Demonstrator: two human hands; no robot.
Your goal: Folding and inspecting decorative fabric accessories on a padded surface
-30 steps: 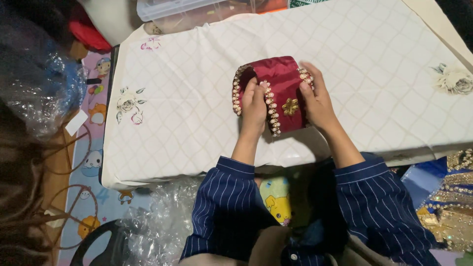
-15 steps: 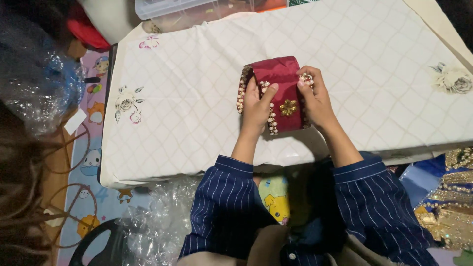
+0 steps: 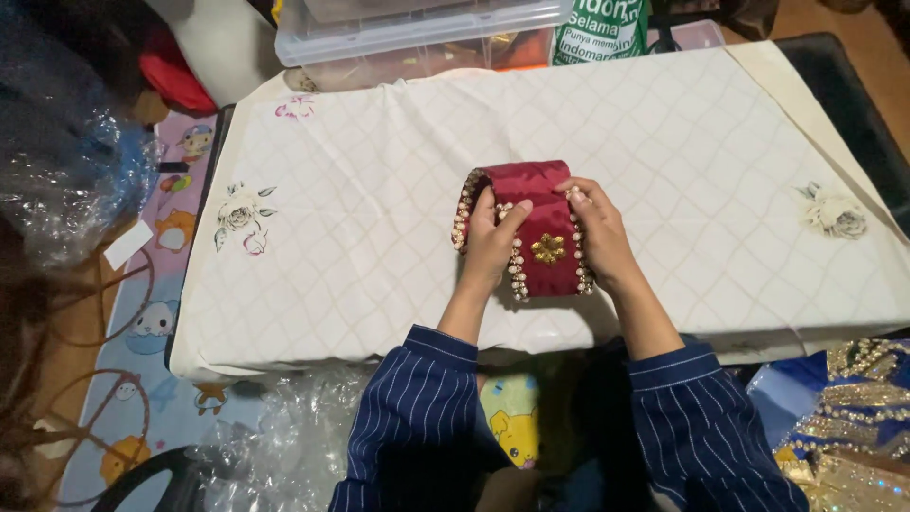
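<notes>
Band of dark red fabric, curved into a loop, edged with pearl-like beads, a gold flower ornament on its front — held at the middle of the counter, which is covered by a white quilted cloth printed with flowers. Left hand grips its left side, thumb on the fabric; right hand clasps its right edge — both hands closed on the band. Striped navy sleeves below. Clear plastic box at the far edge; crumpled clear plastic wrap at left.
</notes>
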